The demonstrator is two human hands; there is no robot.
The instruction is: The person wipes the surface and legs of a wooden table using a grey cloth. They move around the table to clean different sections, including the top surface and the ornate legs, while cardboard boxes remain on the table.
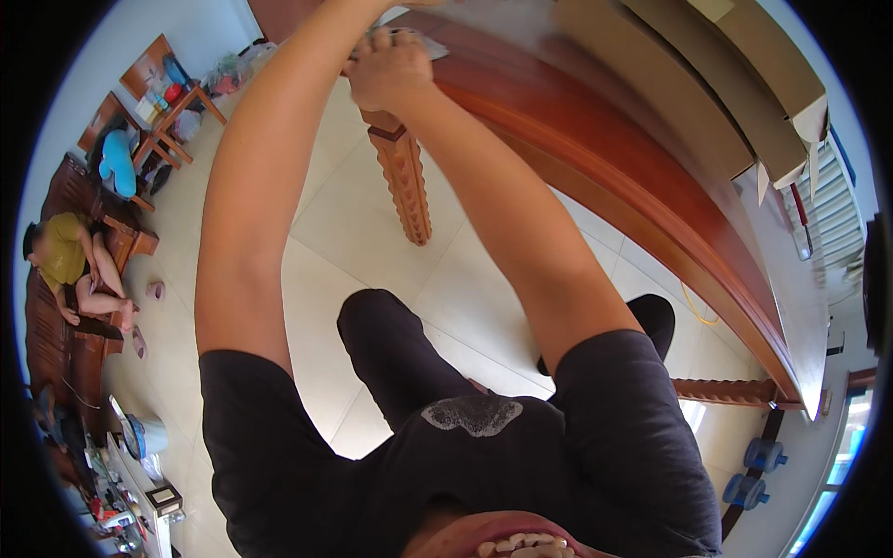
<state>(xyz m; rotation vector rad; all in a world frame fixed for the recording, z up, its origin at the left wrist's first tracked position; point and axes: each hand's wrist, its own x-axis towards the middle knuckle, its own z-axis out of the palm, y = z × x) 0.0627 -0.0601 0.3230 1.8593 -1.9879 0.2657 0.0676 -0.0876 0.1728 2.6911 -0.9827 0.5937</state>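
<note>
My right hand [392, 73] rests at the near corner of a red-brown wooden table [593, 132], above its carved leg [403, 185]. Its fingers lie over a thin greyish item [434, 47]; blur hides whether they grip it. Only a bit of my left hand [411, 2] shows at the top edge, just beyond the right one. The rest is cut off, so what it touches is out of sight. Long brown cardboard boxes [663, 77] lie side by side on the table. Past their ends lies a red-handled tool [802, 222].
Another person [66, 254] sits on a carved wooden bench [59, 342] at the left. Chairs [171, 125] with things piled on them stand against the wall. Slippers [155, 291] and a bucket [150, 438] are on the tiled floor. Water jugs [764, 455] lie at lower right.
</note>
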